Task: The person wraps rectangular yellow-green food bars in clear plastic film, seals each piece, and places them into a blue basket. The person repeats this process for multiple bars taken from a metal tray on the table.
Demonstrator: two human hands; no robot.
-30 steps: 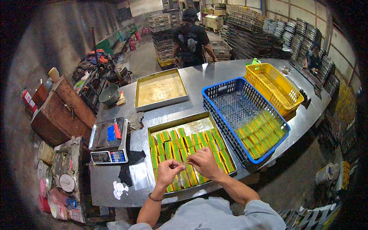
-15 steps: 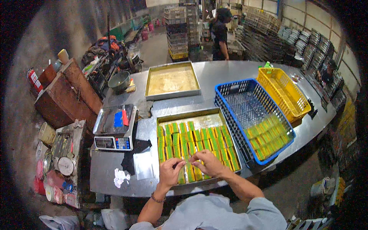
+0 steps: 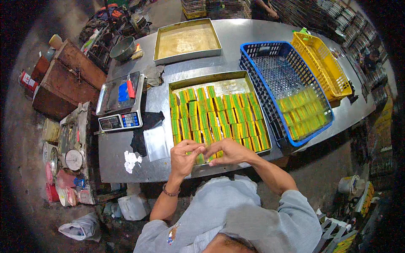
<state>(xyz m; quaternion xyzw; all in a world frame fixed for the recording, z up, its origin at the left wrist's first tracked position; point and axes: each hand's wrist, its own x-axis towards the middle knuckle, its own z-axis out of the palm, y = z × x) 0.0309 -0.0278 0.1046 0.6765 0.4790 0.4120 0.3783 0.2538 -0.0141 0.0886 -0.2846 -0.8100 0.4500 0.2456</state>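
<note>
A metal tray (image 3: 234,77) on the steel table holds several rows of green, yellow and orange layered cake pieces (image 3: 216,114). At its near edge my left hand (image 3: 184,155) and my right hand (image 3: 228,152) meet, fingers closed together on one cake piece (image 3: 201,158) held between them. A blue plastic basket (image 3: 270,63) to the right holds several wrapped cake pieces (image 3: 300,114) in its near end.
A yellow basket (image 3: 325,67) sits beyond the blue one. An emptied metal tray (image 3: 187,41) lies at the far side. A digital scale (image 3: 119,101) stands left, with a clear plastic sheet (image 3: 155,142) beside the tray. A person stands across the table.
The view has tilted down and closer to the table. My hands drew together from the tray's near rows and lifted one cake piece toward me.
</note>
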